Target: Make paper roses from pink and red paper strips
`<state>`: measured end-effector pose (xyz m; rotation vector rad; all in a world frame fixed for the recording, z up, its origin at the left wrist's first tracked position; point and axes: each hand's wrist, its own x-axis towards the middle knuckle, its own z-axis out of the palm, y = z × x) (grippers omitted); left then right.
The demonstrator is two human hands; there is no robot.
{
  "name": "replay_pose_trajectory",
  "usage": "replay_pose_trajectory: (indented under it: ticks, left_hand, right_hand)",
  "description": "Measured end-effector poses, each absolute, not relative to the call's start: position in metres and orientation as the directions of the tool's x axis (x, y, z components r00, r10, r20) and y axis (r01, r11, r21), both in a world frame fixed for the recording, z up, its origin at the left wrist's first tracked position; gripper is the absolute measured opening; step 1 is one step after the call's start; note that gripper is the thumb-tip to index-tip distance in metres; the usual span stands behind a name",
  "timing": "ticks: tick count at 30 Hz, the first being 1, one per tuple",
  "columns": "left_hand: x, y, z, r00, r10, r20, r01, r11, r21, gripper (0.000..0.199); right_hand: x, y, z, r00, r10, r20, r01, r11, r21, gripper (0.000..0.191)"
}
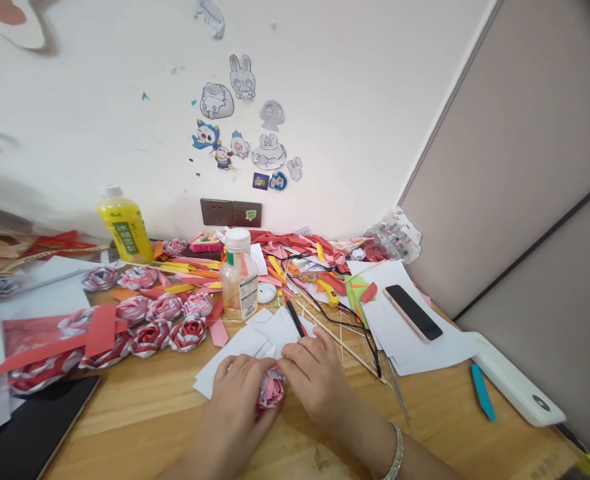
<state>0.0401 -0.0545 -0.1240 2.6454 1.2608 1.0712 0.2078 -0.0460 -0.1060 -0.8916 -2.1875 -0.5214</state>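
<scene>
A pink and white folded paper rose [271, 389] is held low over the wooden table, in the front middle. Around its left side and underneath wraps my left hand [239, 393], closed on it. My right hand [315, 373] has its fingers curled, with thumb and fingertips pinched at the rose's upper right edge. Just beyond the hands lie white paper slips [265, 333] and a black pen [295, 319]. Several finished paper roses [189, 333] in red, pink and white sit in rows to the left.
Behind the hands stands a glue bottle [239, 277], with a yellow drink bottle [125, 227] further left. Coloured paper strips [299, 247] pile along the wall. Right are wooden sticks [345, 343], a cutter knife [329, 292] and a phone [413, 312]. A tablet [39, 427] lies front left.
</scene>
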Motion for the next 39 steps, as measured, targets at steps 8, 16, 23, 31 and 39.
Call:
replay_pose_trajectory:
  ticks: [8,16,23,31,39]
  left_hand:
    - [0.0399,-0.0526,-0.1263,0.422,0.649,0.633,0.679,-0.689,0.254,0.027]
    - [0.0389,-0.0542,-0.1251,0.415,0.651,0.635,0.677,-0.687,0.263,0.028]
    - [0.0393,-0.055,-0.1235,0.413,0.658,0.63,0.679,-0.683,0.269,0.026]
    - [0.0385,-0.0543,-0.1268,0.408,0.68,0.609,0.677,-0.673,0.298,0.025]
    - [0.0397,-0.0544,-0.1241,0.428,0.658,0.619,0.658,-0.696,0.286,0.023]
  right_hand:
    - [0.209,-0.0477,-0.1104,-0.475,0.438,0.763,0.726,0.685,0.059,0.022]
    - [0.2081,-0.0487,-0.1098,-0.427,0.44,0.79,0.735,0.678,0.019,0.022]
    - [0.2083,-0.0496,-0.1106,-0.413,0.447,0.794,0.743,0.669,0.009,0.022]
    - [0.2094,-0.0501,-0.1057,-0.496,0.44,0.749,0.734,0.673,0.09,0.026]
    - [0.2094,-0.05,-0.104,-0.545,0.41,0.732,0.702,0.701,0.129,0.033]
